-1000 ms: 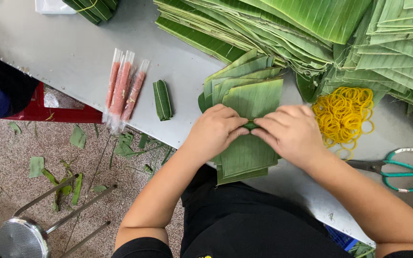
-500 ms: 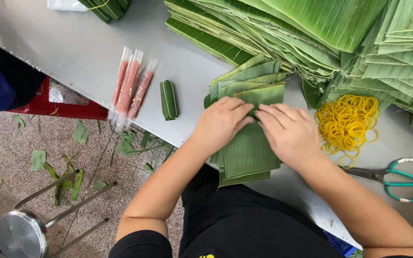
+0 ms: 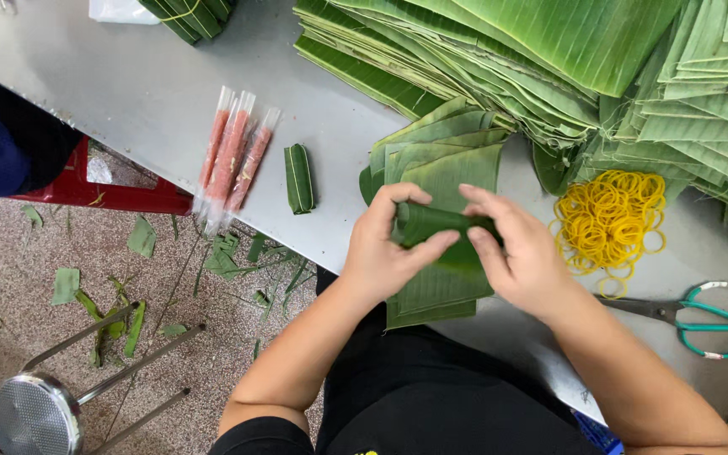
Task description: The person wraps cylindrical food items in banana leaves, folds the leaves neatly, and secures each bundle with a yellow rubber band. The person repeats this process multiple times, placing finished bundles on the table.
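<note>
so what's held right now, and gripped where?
A rolled banana-leaf bundle, held by both hands: left hand wraps its left end, right hand its right end, above the stack of cut leaves.

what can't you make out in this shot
Head view only:
- Inside of the leaf roll: wrapped shut, covered by the left hand and right hand.
- Tied bundles: cut off by the top edge.
- Scissors: blade tip hidden behind the right forearm.

Bare table [image 3: 128, 93] is lying open left of the leaf stack [image 3: 431, 177], past the wrapped roll [image 3: 299, 178] and sausage packets [image 3: 231, 152]. Rubber bands [image 3: 612, 221] and scissors [image 3: 701, 316] are crowding the right.
</note>
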